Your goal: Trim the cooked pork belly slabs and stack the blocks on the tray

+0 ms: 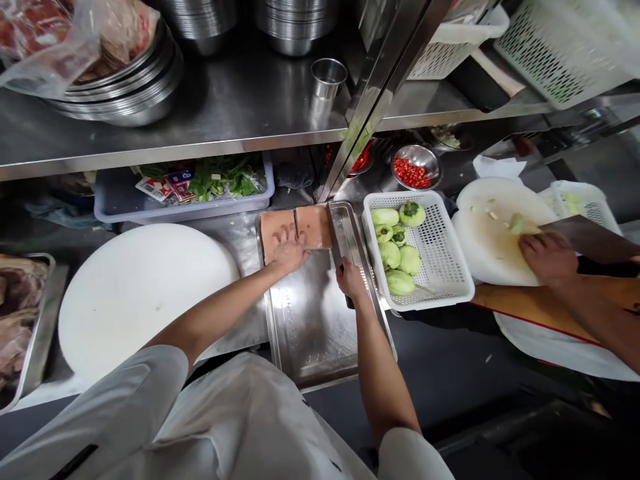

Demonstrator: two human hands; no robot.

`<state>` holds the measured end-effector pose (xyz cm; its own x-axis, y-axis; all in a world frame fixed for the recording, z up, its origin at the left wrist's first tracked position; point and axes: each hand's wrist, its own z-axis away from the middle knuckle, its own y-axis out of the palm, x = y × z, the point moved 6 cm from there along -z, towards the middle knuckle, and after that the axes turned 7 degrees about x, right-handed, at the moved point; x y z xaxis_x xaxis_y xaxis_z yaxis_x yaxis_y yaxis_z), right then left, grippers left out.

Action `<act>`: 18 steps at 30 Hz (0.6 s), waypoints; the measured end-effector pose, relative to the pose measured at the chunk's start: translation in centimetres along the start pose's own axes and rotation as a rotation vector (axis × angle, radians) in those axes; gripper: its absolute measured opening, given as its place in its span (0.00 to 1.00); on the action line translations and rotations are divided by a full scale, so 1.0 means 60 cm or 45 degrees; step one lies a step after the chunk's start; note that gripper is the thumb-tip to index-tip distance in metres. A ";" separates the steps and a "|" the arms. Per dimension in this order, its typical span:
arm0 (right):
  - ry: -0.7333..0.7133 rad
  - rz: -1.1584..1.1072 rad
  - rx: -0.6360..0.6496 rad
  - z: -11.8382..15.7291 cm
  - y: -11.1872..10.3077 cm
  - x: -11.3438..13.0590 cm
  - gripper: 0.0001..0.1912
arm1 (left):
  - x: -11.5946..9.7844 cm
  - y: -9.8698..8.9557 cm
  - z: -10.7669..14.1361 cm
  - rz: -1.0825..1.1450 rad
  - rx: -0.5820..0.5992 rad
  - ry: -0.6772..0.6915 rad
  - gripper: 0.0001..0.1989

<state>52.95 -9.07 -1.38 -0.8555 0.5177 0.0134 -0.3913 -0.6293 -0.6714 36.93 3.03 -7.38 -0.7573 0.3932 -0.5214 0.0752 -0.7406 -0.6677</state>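
My left hand (290, 248) lies with fingers spread on two flat, pinkish-tan slabs that look like skin-on meat, the left slab (273, 230) and the right slab (315, 223). They rest side by side at the far end of a shallow metal tray (310, 320), with a narrow dark gap between them. My right hand (351, 279) is closed round the handle of a cleaver (338, 237). Its blade stands on edge along the right side of the right slab, inside the tray; whether it touches the slab I cannot tell.
Left of the tray is a round white cutting board (145, 293). A white basket (450, 267) of pale green eggplants stands at right. Beyond it a co-worker's hand (550, 257) is beside a large blade (590, 237) over another board (480, 233). A steel shelf (240, 100) overhangs the back.
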 end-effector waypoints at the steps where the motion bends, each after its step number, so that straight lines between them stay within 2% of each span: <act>1: -0.041 0.025 0.021 -0.006 -0.003 0.002 0.13 | 0.011 0.006 0.005 0.010 0.033 -0.048 0.38; 4: -0.117 0.072 0.059 -0.021 -0.011 0.009 0.14 | 0.035 0.031 0.023 0.013 0.154 -0.098 0.46; 10: -0.121 0.106 0.055 -0.030 -0.009 0.018 0.15 | 0.042 0.051 0.025 0.010 0.144 -0.063 0.38; 13: -0.098 0.124 0.032 -0.022 -0.014 0.020 0.15 | 0.035 0.042 0.021 0.013 0.147 -0.062 0.38; 15: -0.059 0.132 -0.005 -0.004 -0.018 0.025 0.15 | 0.033 0.030 0.032 0.038 0.169 -0.007 0.38; 18: 0.062 0.058 -0.148 0.053 -0.015 0.046 0.13 | 0.051 0.001 0.094 0.139 0.084 0.191 0.33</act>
<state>49.88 -8.92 1.61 -0.8529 0.5193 -0.0529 -0.3081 -0.5826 -0.7521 30.94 1.12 -6.03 -0.6414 0.3818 -0.6654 0.1052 -0.8154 -0.5693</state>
